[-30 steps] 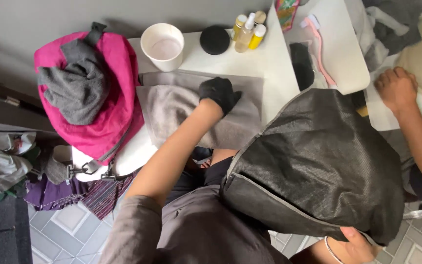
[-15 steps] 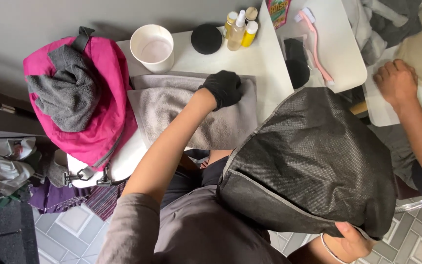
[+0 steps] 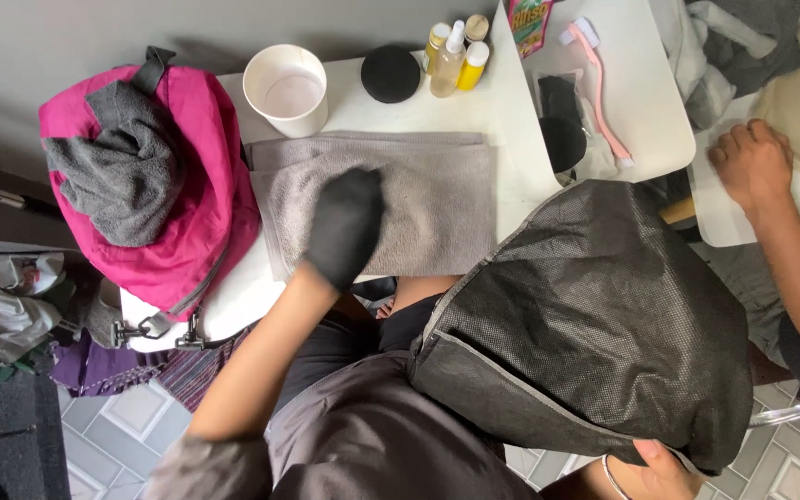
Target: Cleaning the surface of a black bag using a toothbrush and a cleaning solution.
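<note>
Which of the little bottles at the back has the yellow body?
The right-hand small bottle, nearest the table's gap. Its body is bright yellow with a pale cap; the middle spray bottle is clear, and the left bottle looks paler.

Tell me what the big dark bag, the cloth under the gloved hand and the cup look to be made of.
Bag: probably non-woven fabric, matte charcoal, with a fine dotted grain and stiff folds.
Cloth: seems terry towelling, grey, with a soft nap and a hemmed edge.
Cup: smooth white, plastic or paper; the look leaves it open.
The left hand wears a black matte glove.
</note>
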